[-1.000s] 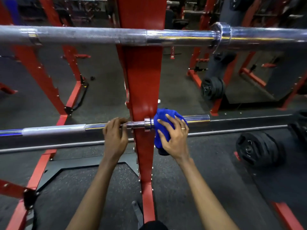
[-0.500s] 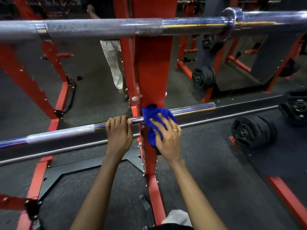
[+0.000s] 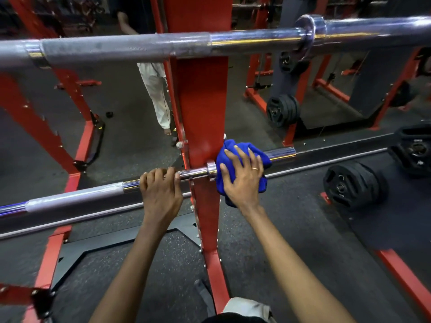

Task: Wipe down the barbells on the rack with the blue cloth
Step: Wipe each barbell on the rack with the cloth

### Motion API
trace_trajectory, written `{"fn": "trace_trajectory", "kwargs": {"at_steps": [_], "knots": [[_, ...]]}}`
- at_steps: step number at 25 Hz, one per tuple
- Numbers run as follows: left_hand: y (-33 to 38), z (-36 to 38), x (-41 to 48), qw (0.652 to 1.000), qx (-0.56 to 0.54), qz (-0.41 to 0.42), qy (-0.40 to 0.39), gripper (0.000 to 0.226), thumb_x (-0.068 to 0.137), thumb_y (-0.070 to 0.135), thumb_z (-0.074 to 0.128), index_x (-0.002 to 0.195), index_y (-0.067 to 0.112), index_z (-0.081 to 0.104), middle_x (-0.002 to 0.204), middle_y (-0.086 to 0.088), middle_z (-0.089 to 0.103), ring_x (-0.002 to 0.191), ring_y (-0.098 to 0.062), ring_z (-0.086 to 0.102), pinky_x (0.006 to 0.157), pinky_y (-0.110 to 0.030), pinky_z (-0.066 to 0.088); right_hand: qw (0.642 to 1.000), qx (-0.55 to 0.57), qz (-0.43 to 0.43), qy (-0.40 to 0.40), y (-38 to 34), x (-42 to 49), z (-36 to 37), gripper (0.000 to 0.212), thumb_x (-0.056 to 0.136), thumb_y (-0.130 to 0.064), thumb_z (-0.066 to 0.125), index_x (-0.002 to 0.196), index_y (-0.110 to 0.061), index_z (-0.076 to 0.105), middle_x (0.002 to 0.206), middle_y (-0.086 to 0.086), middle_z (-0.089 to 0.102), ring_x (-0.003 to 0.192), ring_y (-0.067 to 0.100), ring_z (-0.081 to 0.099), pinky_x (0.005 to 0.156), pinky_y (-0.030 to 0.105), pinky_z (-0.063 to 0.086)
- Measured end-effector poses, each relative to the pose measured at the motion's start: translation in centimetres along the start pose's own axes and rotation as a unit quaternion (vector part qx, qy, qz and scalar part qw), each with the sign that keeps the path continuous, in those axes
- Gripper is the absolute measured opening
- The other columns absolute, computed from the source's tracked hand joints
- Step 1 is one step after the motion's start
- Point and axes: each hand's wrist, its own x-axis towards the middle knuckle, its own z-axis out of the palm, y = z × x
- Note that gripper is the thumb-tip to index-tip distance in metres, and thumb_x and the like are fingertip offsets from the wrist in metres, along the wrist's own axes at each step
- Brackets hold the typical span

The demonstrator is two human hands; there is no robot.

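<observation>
lower barbell point(image 3: 77, 197) is rested across the red rack upright point(image 3: 203, 108) | its shaft is gripped by the left hand point(image 3: 161, 192), fingers curled over it | blue cloth point(image 3: 242, 157) is draped over the sleeve just right of the collar, pressed by the right hand point(image 3: 242, 178), fingers spread | upper barbell point(image 3: 140, 46) is racked above

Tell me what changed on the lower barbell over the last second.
The right hand slid the blue cloth in against the red upright, then back out along the lower barbell sleeve, so little bare sleeve end shows beyond it. Nothing was let go. The left hand still grips the shaft beside the collar, and the upper barbell stays racked.
</observation>
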Motion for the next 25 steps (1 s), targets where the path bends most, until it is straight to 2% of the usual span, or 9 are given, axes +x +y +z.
{"fn": "trace_trajectory", "kwargs": {"at_steps": [2, 5, 8, 11, 13, 15, 18, 21, 25], "knots": [[0.2, 0.3, -0.1, 1.000, 0.010, -0.006, 0.006, 0.037, 0.103, 0.042, 0.036, 0.115, 0.020, 0.063, 0.111, -0.006, 0.061, 0.116, -0.030, 0.051, 0.108, -0.050, 0.028, 0.999, -0.022, -0.036, -0.006, 3.2, 0.5, -0.8, 0.042, 0.100, -0.050, 0.055, 0.137, -0.031, 0.061, 0.145, -0.006, 0.056, 0.138, 0.026, 0.048, 0.122, 0.049, 0.025], [-0.1, 0.7, -0.9, 1.000, 0.006, 0.005, -0.001, 0.044, 0.103, 0.045, 0.039, 0.140, 0.026, 0.055, 0.135, -0.006, 0.054, 0.141, -0.029, 0.036, 0.117, -0.051, 0.011, 0.997, -0.024, 0.055, 0.042, 8.0, 2.9, -2.4, 0.038, 0.096, -0.049, 0.057, 0.127, -0.029, 0.068, 0.131, -0.003, 0.064, 0.127, 0.028, 0.056, 0.118, 0.052, 0.031], [-0.4, 0.5, -1.2, 1.000, 0.000, 0.025, -0.005, 0.049, 0.103, 0.046, 0.035, 0.148, 0.032, 0.047, 0.147, -0.005, 0.048, 0.146, -0.027, 0.032, 0.119, -0.051, 0.009, 0.985, -0.014, 0.158, 0.070, 7.1, 2.9, -1.8, 0.035, 0.095, -0.046, 0.059, 0.122, -0.028, 0.069, 0.133, -0.003, 0.064, 0.136, 0.030, 0.050, 0.121, 0.056, 0.025], [0.1, 0.3, -1.4, 1.000, -0.006, 0.021, 0.002, 0.051, 0.102, 0.049, 0.036, 0.149, 0.033, 0.046, 0.147, -0.004, 0.047, 0.143, -0.026, 0.035, 0.119, -0.049, 0.009, 0.994, 0.042, 0.099, 0.031, 2.9, -0.3, -0.7, 0.044, 0.097, -0.047, 0.061, 0.137, -0.031, 0.062, 0.151, -0.004, 0.052, 0.151, 0.031, 0.032, 0.126, 0.052, 0.012], [0.3, 0.6, -1.3, 1.000, -0.010, 0.007, 0.008, 0.050, 0.101, 0.051, 0.038, 0.146, 0.031, 0.051, 0.140, -0.003, 0.051, 0.139, -0.026, 0.039, 0.120, -0.048, 0.009, 0.999, 0.051, 0.018, -0.009, 2.6, -2.4, -0.5, 0.050, 0.097, -0.045, 0.062, 0.145, -0.031, 0.055, 0.157, -0.003, 0.046, 0.153, 0.030, 0.027, 0.126, 0.051, 0.012], [0.5, 0.8, -1.2, 1.000, -0.015, -0.010, 0.013, 0.049, 0.101, 0.053, 0.038, 0.138, 0.028, 0.058, 0.130, -0.004, 0.055, 0.133, -0.027, 0.042, 0.120, -0.049, 0.011, 0.999, 0.027, -0.018, -0.004, 4.9, -2.0, -1.0, 0.052, 0.098, -0.043, 0.062, 0.147, -0.031, 0.053, 0.157, -0.003, 0.046, 0.151, 0.028, 0.031, 0.126, 0.048, 0.016], [0.7, 0.9, -1.0, 1.000, 0.005, -0.014, 0.018, 0.047, 0.100, 0.052, 0.037, 0.126, 0.022, 0.063, 0.116, -0.007, 0.056, 0.119, -0.031, 0.046, 0.115, -0.051, 0.019, 0.997, 0.020, 0.065, 0.031, 8.3, 0.8, -2.0, 0.043, 0.099, -0.044, 0.058, 0.139, -0.028, 0.060, 0.147, -0.003, 0.056, 0.144, 0.029, 0.043, 0.124, 0.050, 0.022], [1.5, 0.0, 0.1, 0.998, 0.060, -0.008, 0.031, 0.034, 0.099, 0.044, 0.041, 0.108, 0.020, 0.063, 0.097, -0.009, 0.054, 0.094, -0.030, 0.046, 0.094, -0.049, 0.032, 0.990, 0.028, 0.135, 0.037, 10.0, 4.0, -2.8, 0.035, 0.094, -0.044, 0.058, 0.124, -0.026, 0.067, 0.129, -0.002, 0.065, 0.133, 0.026, 0.051, 0.122, 0.051, 0.025], [0.9, -0.2, 2.2, 0.985, 0.159, 0.033, 0.062, 0.028, 0.101, 0.018, 0.048, 0.080, 0.011, 0.064, 0.068, -0.012, 0.059, 0.063, -0.032, 0.055, 0.062, -0.038, 0.037, 0.993, 0.021, 0.116, 0.005, 9.2, 4.3, -3.0, 0.034, 0.093, -0.045, 0.057, 0.122, -0.031, 0.067, 0.127, -0.005, 0.064, 0.132, 0.026, 0.051, 0.123, 0.051, 0.021]]}}
